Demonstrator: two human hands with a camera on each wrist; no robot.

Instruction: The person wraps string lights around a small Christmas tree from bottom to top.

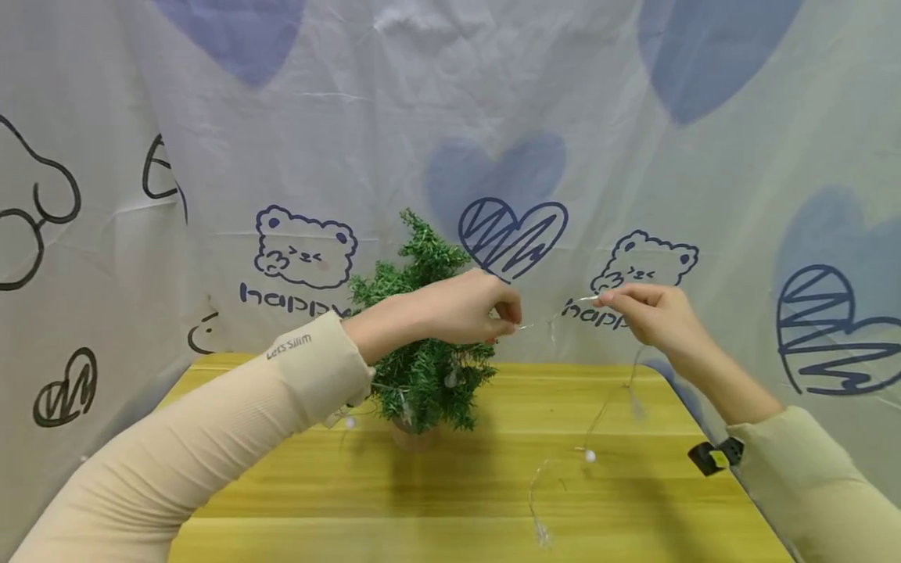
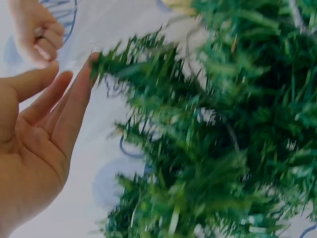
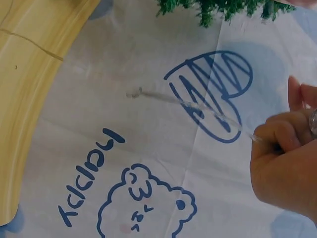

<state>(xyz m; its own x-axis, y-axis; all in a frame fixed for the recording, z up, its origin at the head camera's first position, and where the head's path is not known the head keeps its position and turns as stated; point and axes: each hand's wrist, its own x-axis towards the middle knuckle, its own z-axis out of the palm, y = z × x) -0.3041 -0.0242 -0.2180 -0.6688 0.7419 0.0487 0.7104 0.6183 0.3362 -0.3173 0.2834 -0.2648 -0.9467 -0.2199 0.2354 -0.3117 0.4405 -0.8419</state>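
My left hand [image 1: 472, 309] reaches in front of a small green artificial Christmas tree [image 1: 429, 383], its thumb and fingertips pinching a thin clear string of lights [image 1: 526, 327]. In the left wrist view, the fingers [image 2: 74, 114] of that hand are long and lightly bent beside the branches [image 2: 173, 134]. To the right, my right hand [image 1: 647, 313] pinches another part of the string between thumb and curled fingers. From it the wire hangs toward the table, with a round white bulb [image 1: 590, 456] on it. Another pale bulb [image 1: 350, 422] shows by the tree's lower left.
The tree stands in a pinkish-brown pot [image 1: 414, 435] on a yellow wood-grain table [image 1: 479, 485]. A pale cloth [image 1: 394, 141] printed with hearts and bears hangs behind it. Near the right sleeve [image 1: 802, 469] is a black strap [image 1: 706, 460].
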